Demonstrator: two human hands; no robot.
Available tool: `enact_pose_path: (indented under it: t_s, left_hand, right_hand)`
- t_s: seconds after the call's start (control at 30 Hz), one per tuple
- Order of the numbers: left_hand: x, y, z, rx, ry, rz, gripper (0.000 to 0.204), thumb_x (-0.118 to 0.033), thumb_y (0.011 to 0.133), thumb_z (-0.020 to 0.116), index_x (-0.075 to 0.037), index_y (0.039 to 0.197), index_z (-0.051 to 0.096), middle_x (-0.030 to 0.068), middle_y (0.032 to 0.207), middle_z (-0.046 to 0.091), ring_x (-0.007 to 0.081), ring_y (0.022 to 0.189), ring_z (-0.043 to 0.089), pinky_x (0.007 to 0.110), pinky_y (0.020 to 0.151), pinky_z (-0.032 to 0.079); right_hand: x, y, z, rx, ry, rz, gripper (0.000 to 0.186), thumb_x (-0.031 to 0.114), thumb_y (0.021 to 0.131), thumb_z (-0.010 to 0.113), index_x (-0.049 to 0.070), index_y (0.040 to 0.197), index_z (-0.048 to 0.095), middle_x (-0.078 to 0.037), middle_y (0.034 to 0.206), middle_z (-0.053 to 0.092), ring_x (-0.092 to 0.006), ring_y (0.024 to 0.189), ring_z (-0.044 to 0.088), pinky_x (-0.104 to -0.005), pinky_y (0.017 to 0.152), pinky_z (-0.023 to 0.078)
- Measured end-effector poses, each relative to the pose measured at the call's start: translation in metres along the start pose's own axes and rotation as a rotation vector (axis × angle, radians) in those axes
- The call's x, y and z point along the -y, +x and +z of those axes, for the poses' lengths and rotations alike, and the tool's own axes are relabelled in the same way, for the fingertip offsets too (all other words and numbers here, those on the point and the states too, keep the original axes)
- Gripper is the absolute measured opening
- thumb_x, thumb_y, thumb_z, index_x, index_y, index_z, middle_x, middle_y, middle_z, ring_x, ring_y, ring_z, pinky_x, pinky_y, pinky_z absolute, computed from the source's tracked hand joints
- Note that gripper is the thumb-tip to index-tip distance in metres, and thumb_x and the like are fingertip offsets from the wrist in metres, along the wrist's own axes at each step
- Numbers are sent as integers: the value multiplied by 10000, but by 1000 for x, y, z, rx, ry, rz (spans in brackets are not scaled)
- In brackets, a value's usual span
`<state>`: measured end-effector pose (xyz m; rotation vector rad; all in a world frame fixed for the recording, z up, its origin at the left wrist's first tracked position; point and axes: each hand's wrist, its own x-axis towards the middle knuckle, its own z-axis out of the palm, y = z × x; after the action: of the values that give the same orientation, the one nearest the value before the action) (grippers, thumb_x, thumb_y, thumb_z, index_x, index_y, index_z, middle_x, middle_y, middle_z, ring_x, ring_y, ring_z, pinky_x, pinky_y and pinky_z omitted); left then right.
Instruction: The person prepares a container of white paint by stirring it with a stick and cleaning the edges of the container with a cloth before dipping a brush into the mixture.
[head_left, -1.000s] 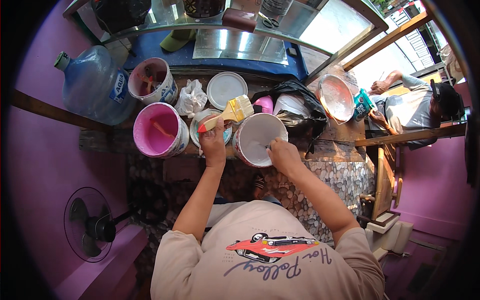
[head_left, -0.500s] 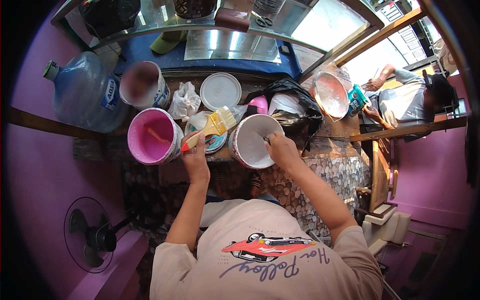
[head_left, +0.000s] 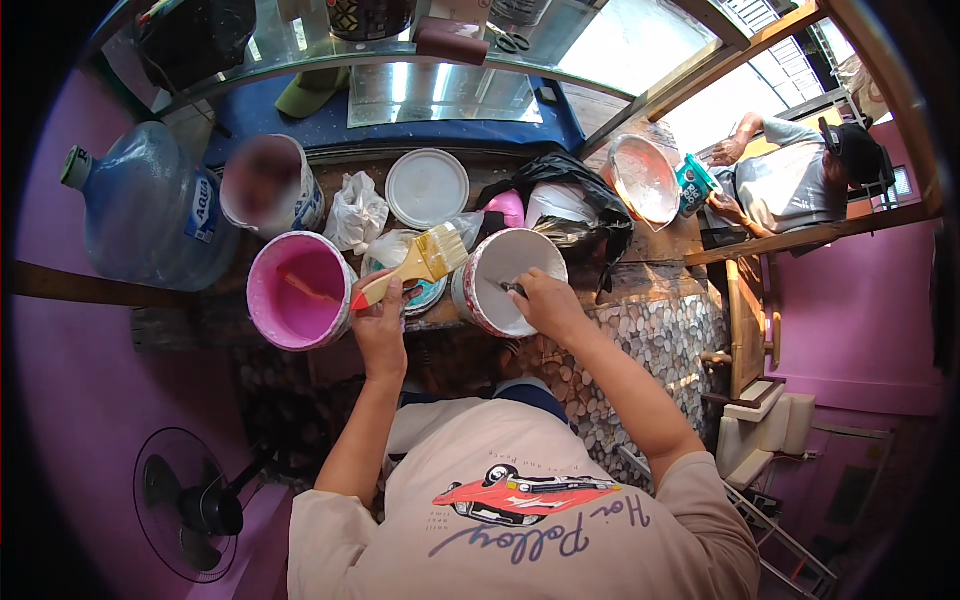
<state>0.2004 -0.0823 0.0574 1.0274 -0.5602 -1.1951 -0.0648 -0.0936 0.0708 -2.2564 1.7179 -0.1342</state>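
Observation:
My left hand (head_left: 380, 340) grips a wide paintbrush (head_left: 432, 257) by its red-tipped wooden handle. The pale bristles point to the upper right, close to the rim of a white bucket (head_left: 490, 262). My right hand (head_left: 550, 300) reaches over that bucket's right rim with closed fingers. They hold a thin dark handle (head_left: 514, 288); its lower end cannot be made out against the pale inside. Left of my left hand stands a bucket with pink paint (head_left: 270, 305) and a stick (head_left: 308, 284) in it. A partly covered container (head_left: 425, 300) with turquoise sits behind the brush.
A large water bottle (head_left: 150, 225) and another white bucket (head_left: 310, 195) stand at the left. Farther back lie a crumpled bag (head_left: 355, 210), a round lid (head_left: 428, 188) and a black plastic bag (head_left: 605, 215). At the right, a person (head_left: 790, 185) holds a turquoise pack (head_left: 693, 185) near a basin (head_left: 643, 180).
The whole view has shifted a little, so things lie farther left. My right hand and the dark handle have moved slightly left and nearer within the white bucket. The paintbrush stays in my left hand.

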Motion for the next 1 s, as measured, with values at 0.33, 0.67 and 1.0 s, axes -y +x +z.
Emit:
enact_pose_path:
  t_s: [0.33, 0.67, 1.0]
  left_hand:
    - [5, -7, -3, -13, 75, 23, 219, -106, 990, 677, -12, 1166, 587, 80, 1128, 626, 153, 1033, 631, 303, 889, 566]
    - [5, -13, 1, -40, 1, 5, 241, -91, 992, 658, 13, 1178, 546, 129, 1158, 621, 210, 1084, 634, 372, 884, 625]
    - [-7, -14, 4, -46, -16, 40, 225, -73, 991, 650, 7, 1175, 549, 135, 1150, 633, 226, 990, 680, 391, 885, 619]
  right_hand:
    - [-8, 6, -2, -62, -26, 39, 250, 232, 928, 675, -17, 938, 659, -187, 950, 657, -382, 881, 685, -462, 791, 559]
    - [-14, 7, -7, -20, -22, 51, 231, 221, 928, 669, -9, 936, 665, -187, 966, 658, -383, 885, 685, -469, 788, 560]
    - [-12, 1, -9, -29, -39, 108, 243, 232, 930, 666, -11, 934, 672, -190, 969, 664, -388, 876, 688, -460, 791, 562]
